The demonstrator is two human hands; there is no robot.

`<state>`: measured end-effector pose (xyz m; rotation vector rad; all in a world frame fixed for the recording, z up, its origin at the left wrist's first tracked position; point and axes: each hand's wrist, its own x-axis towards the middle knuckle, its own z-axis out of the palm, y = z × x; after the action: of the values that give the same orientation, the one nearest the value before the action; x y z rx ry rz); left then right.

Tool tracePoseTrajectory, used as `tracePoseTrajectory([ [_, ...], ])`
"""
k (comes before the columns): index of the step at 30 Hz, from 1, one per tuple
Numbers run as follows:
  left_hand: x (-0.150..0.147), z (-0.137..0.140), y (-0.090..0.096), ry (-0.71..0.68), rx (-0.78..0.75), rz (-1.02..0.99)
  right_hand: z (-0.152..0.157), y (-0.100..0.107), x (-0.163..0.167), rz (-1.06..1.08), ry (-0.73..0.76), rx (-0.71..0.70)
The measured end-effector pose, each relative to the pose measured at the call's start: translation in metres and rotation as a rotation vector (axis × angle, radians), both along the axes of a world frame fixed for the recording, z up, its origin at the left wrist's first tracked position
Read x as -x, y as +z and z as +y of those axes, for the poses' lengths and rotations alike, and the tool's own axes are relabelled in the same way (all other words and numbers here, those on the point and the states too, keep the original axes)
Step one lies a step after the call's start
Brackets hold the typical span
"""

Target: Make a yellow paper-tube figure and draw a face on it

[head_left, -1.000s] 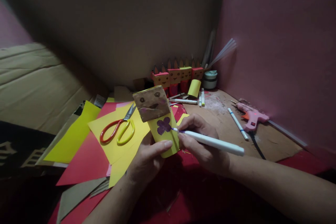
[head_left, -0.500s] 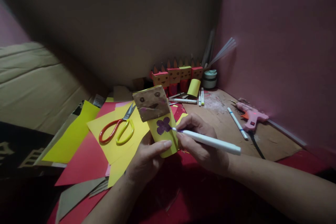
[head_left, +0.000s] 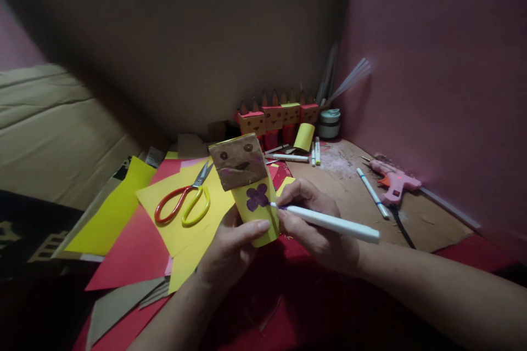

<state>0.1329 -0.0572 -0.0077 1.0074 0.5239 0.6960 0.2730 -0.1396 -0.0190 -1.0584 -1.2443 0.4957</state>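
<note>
My left hand [head_left: 234,247] is closed around the lower body of a paper figure [head_left: 242,164], thumb across its front. The figure has a brown cardboard head with a drawn face and a yellow paper tube body. A purple flower shape [head_left: 257,197] is coloured on that body. Between the thumb and fingers of my right hand [head_left: 313,219] is a white marker [head_left: 333,222]. Its tip points left at the flower's right edge; whether it touches the paper I cannot tell. Left of the figure, red-and-yellow-handled scissors [head_left: 185,200] lie on yellow paper [head_left: 164,189].
Similar figures with pointed ears [head_left: 274,118] stand at the back, beside a yellow paper tube [head_left: 304,137] and a lidded container [head_left: 329,123]. A pink glue gun [head_left: 395,178] and a blue-banded marker [head_left: 373,193] lie at right. Red paper [head_left: 127,252] and cardboard strips [head_left: 123,307] lie at left.
The marker tip has shifted very slightly right, away from the flower. Both hands keep their grips, and the figure stays almost in place.
</note>
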Motion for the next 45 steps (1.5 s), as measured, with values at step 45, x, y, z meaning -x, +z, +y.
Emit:
tracePoseTrajectory([
  [45, -0.0041, 0.0001, 0.0017, -0.069, 0.019, -0.098, -0.0032, 0.0027, 0.0002, 0.112, 0.103, -0.03],
])
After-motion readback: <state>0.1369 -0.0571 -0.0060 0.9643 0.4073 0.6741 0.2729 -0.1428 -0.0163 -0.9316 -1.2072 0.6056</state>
